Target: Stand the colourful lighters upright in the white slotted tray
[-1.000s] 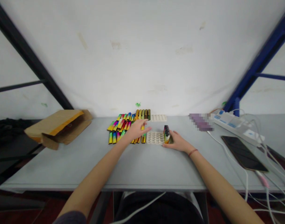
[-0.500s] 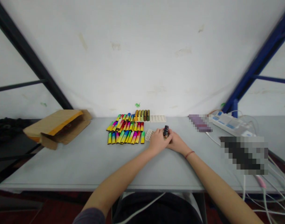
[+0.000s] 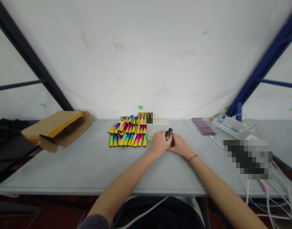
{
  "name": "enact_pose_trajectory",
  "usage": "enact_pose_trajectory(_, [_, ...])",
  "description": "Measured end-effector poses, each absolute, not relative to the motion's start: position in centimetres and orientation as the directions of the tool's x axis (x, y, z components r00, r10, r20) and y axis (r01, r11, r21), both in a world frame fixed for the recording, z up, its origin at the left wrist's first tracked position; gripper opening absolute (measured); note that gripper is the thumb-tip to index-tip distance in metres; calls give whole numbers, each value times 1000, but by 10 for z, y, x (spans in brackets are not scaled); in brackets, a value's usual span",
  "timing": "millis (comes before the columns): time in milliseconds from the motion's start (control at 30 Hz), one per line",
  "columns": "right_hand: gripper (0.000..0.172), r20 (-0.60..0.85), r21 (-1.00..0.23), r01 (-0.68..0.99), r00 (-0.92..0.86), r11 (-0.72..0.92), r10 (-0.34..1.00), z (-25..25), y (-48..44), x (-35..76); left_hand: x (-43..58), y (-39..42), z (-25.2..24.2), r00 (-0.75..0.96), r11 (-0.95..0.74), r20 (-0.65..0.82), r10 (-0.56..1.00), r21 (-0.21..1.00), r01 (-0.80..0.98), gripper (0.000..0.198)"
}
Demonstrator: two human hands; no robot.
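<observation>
Both hands meet over the table, right of the coloured pieces. My left hand point(image 3: 159, 142) has its fingers closed on a small dark block topped with round black knobs point(image 3: 169, 132). From the other side, my right hand point(image 3: 181, 145) wraps round the same block and covers much of its lower part. Beside my left hand lies a white tray with round cups point(image 3: 152, 135), partly hidden by that hand. To the left are several flat, shiny rainbow-and-gold pieces point(image 3: 128, 140) in uneven rows.
Behind stand yellow-to-dark-green blocks with round tops point(image 3: 145, 118), alongside another white tray point(image 3: 161, 121). An open cardboard box point(image 3: 57, 128) lies left. On the right are a purple blurred object point(image 3: 203, 126), a power strip point(image 3: 235, 126), a dark blurred object point(image 3: 246, 159) and white cables.
The block has turned in my hands and more of its dark side shows by my right hand. My left fingers have shifted onto its top. The view has moved slightly.
</observation>
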State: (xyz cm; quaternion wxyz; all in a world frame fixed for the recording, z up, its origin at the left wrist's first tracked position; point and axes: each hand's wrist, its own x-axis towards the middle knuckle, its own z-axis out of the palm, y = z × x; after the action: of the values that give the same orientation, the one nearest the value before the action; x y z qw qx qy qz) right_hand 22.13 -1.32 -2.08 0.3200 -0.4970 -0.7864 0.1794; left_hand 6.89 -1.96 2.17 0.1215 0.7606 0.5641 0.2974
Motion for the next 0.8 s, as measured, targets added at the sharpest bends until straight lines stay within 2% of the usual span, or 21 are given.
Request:
enact_pose_trajectory(133, [85, 341, -638, 647, -250, 419, 906, -22, -14, 218, 69, -18, 24, 171, -348, 359, 917, 515, 783, 21])
enact_pose_trajectory(333, [69, 344, -646, 621, -282, 444, 896, -14, -17, 214, 71, -14, 30, 154, -357, 378, 913, 555, 751, 21])
enact_pose_trajectory(467, [73, 337, -631, 642, -279, 435, 899, -14, -18, 213, 69, -12, 30, 134, -355, 383, 914, 595, 721, 18])
enact_pose_trajectory(567, [81, 319, -612, 678, -259, 407, 912, -15, -19, 214, 51, -8, 43, 66, -300, 360, 931, 646, 702, 23])
enact_pose_trajectory(667, [80, 320, -596, 685, -275, 418, 907, -16, -19, 215, 14, 5, 68, 39, -197, 254, 966, 632, 749, 29])
enact_pose_trajectory(733, [80, 325, -596, 683, -276, 422, 905, -16, -18, 215, -16, 17, 84, 77, -113, 90, 993, 533, 839, 33])
enact_pose_trajectory(800, [82, 329, -599, 685, -261, 415, 907, -18, -18, 216, -41, 30, 93, 75, -42, -72, 995, 383, 923, 32])
